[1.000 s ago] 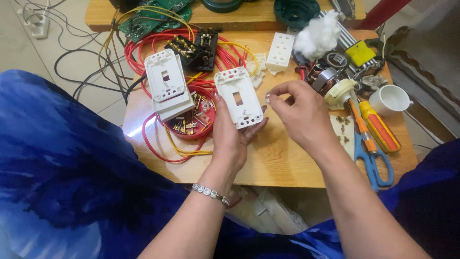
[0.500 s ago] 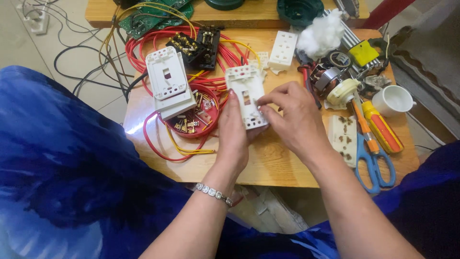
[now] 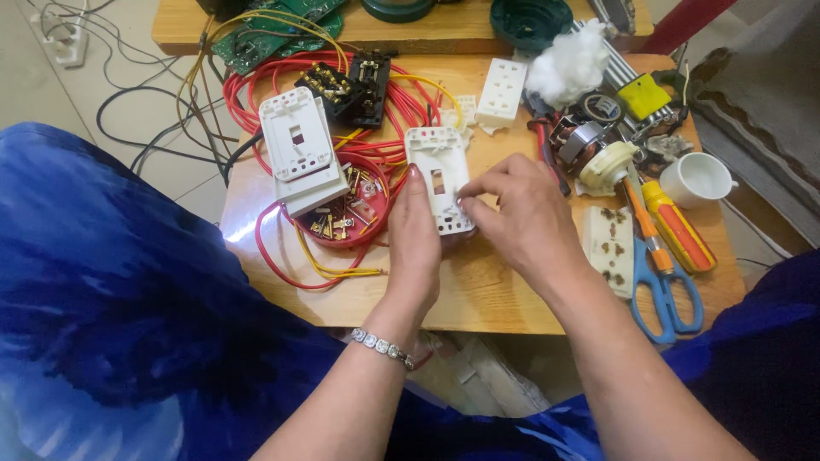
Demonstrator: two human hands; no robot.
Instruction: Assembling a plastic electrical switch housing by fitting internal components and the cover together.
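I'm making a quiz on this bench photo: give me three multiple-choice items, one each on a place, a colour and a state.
1. Where do the blue-handled scissors lie?
A. the wooden table's right edge
B. inside the red round tray
C. on the floor

2. What colour is the small ceramic cup?
A. green
B. white
C. black

3. How is the white plastic switch plate held?
A. lying untouched
B. by one hand
C. between left hand and right hand

A: beside the orange screwdriver.
B: plainly white.
C: both hands touch it.
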